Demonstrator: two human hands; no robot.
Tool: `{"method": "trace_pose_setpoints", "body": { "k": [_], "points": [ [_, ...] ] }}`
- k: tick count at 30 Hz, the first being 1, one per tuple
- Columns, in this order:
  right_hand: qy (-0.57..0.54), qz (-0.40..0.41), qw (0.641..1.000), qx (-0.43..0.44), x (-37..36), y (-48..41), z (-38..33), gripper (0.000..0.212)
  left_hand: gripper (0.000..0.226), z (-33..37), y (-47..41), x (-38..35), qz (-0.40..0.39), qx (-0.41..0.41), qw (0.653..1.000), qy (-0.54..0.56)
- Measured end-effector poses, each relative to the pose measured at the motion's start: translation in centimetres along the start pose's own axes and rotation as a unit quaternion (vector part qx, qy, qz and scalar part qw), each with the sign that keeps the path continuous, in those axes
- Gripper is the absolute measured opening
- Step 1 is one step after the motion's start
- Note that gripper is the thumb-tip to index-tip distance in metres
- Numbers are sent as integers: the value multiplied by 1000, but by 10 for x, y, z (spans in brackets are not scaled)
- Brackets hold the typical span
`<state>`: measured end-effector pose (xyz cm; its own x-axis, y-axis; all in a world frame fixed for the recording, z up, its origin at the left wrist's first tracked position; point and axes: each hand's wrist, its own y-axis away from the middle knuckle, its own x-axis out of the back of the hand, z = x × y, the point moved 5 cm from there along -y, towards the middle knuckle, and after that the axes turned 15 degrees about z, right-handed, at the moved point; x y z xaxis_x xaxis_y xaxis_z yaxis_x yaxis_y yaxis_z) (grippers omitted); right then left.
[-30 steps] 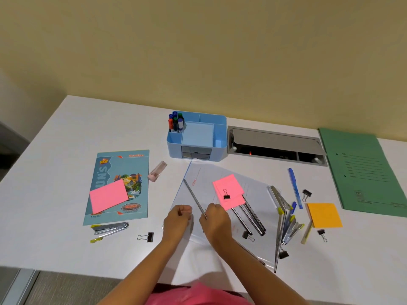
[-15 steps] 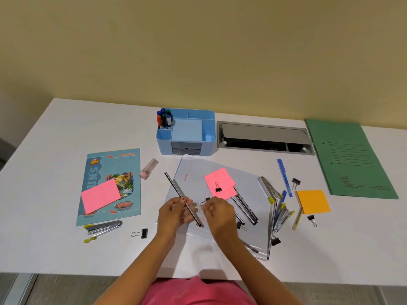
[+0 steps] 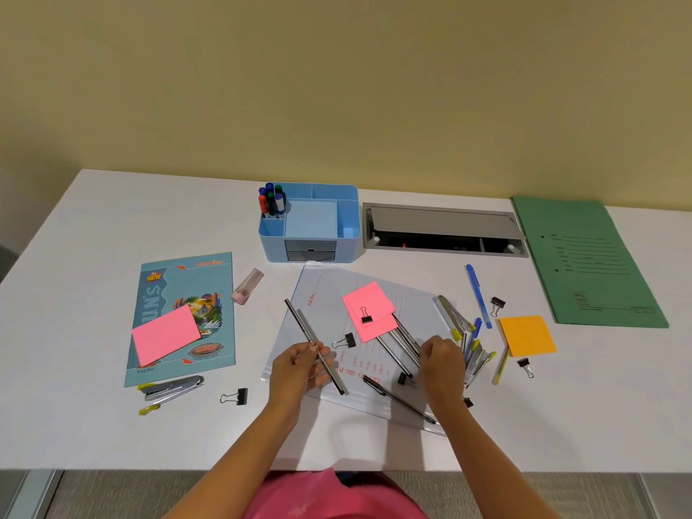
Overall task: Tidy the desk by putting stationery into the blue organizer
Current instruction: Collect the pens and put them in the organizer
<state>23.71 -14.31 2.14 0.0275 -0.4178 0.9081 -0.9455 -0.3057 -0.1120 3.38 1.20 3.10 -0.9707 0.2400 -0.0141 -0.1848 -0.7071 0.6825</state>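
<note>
1 black pen (image 3: 304, 328) in left hand (image 3: 297, 370) grip, right hand (image 3: 442, 363) grip over loose pens (image 3: 402, 340) unclear

Organizer (image 3: 272, 246): blue, upright, markers (image 3: 271, 202) standing in its back-left compartment.
Pen (image 3: 301, 325): slim, dark, slanted (far end pointing up-left), gripped by your left hand (image 3: 299, 368).
Loose pens (image 3: 398, 348): dark, lying side by side.
</note>
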Motion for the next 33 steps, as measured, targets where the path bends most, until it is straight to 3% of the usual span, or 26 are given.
{"method": "trace_pose_setpoints", "body": {
  "k": [5,12,16,19,25,29,33],
  "points": [
    [34,-28,999,-3,-1,2,0,16,17,-1,1,-4,-6,6,1000,-3],
    [-152,61,982,-89,25,13,-8,13,20,-3,1,-14,-29,12,999,2],
    [-242,21,970,-17,31,33,-50,18,20,-1,7,-25,-53,0,999,-7],
    [-242,-12,968,60,26,50,-76,7,18,2,10,-33,-51,-12,998,-17],
    [-272,-73,956,81,18,60,-91,2,21,8,8,-31,-30,-44,997,-53],
    [-260,-50,964,28,16,40,-73,9,16,10,5,-26,-25,-20,999,3],
    [-148,-4,989,-28,9,13,-30,5,7,10,3,-23,-32,-10,999,15]
  ]
}}
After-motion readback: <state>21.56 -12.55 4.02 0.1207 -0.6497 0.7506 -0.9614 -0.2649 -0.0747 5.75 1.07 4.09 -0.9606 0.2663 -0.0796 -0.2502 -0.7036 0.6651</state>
